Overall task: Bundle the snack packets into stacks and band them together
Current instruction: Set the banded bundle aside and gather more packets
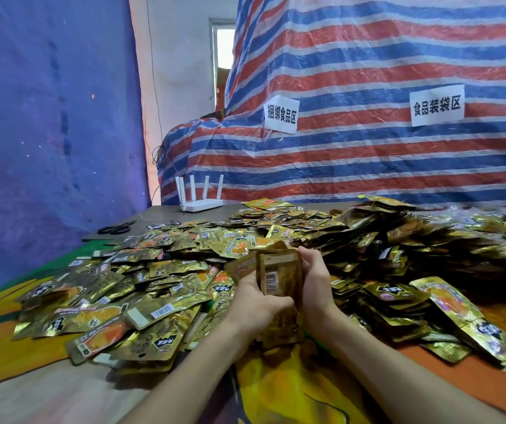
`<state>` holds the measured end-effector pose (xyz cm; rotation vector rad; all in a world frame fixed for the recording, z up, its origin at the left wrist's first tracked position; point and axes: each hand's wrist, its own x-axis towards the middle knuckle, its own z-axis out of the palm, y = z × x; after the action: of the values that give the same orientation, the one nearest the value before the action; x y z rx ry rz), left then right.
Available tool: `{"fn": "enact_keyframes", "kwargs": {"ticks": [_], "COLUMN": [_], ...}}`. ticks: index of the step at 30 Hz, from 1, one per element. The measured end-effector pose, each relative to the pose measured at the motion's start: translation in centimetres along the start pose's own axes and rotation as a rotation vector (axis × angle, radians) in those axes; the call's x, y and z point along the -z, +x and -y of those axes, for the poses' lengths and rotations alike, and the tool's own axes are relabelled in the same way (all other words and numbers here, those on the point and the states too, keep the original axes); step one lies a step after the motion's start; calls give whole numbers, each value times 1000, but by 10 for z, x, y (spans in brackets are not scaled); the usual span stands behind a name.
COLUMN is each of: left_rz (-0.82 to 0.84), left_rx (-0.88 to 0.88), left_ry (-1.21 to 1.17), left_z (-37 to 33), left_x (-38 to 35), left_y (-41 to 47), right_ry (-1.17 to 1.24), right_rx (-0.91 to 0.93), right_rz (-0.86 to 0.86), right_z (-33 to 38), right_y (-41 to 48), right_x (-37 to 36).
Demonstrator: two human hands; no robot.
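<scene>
A small upright stack of gold snack packets (279,275) stands between my two hands, barcode side facing me. My left hand (253,304) grips its left side and lower edge, fingers curled round the front. My right hand (314,280) clasps the right side, fingers wrapped behind it. A large loose heap of gold snack packets (159,270) covers the table around and beyond my hands. No band shows on the stack.
Black scissors (115,229) lie at the far left of the table, and a white router (201,200) stands behind them. A higher mound of packets (398,237) rises at the right. A striped tarpaulin (368,148) with two paper signs hangs behind. An orange and yellow cloth (291,390) covers the near table.
</scene>
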<state>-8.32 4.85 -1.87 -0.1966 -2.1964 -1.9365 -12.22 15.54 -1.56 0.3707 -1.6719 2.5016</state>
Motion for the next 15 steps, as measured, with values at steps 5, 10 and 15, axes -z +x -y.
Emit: {"fn": "enact_keyframes", "kwargs": {"ticks": [5,10,15], "left_rz": [-101,-192,-174], "left_rx": [-150,-170,-194], "left_ry": [97,119,123], "left_z": [-2,3,5], "left_x": [2,5,7], "left_y": [4,6,6], "right_ry": [-111,-270,-250], "right_rx": [134,260,226], "right_rz": [-24,26,111], "right_z": [5,12,11], "right_y": [1,-2,-10], "right_x": [-2,-1,-7]}}
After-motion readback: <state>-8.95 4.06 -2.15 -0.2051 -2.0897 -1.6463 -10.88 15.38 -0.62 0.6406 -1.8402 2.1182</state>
